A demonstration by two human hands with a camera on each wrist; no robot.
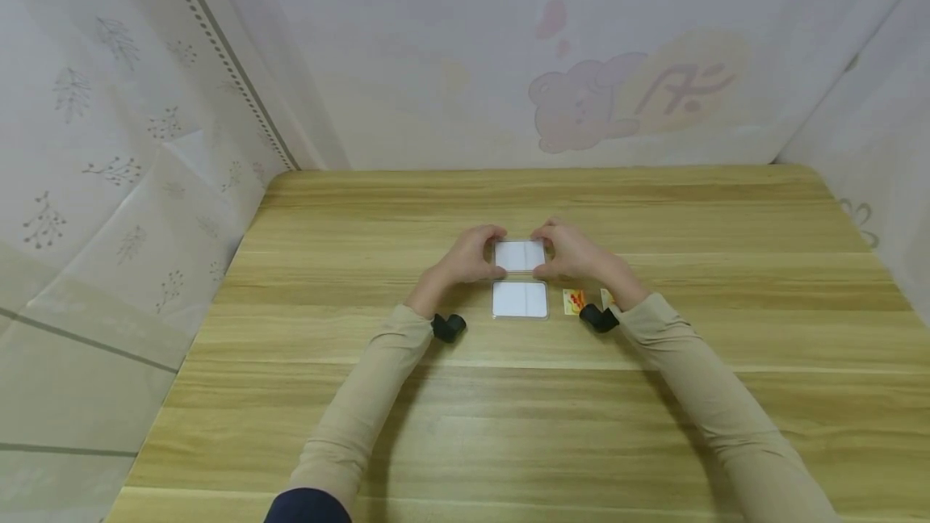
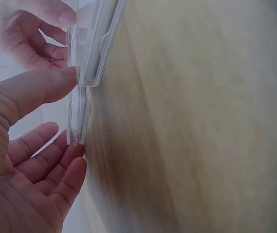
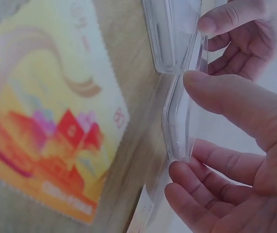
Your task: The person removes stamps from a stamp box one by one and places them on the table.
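A clear plastic case (image 1: 519, 256) with a white inside is held between both hands over the table. My left hand (image 1: 471, 255) pinches its left end, thumb on the near edge and fingertips on the far edge. At the right end, my right hand (image 1: 570, 253) grips it the same way. Just nearer to me lies a second clear case (image 1: 519, 299), also white inside. In the right wrist view, a yellow and orange stamp (image 3: 56, 111) with a toothed edge looms large. Another small stamp (image 1: 607, 297) is partly hidden by my right forearm.
The wood-grain table (image 1: 465, 426) spreads around the cases, its far edge against a pale printed curtain (image 1: 436, 63). Another patterned curtain (image 1: 131, 168) hangs along the left side. A black wrist strap piece (image 1: 449, 328) sits at my left wrist, another (image 1: 599, 319) at the right.
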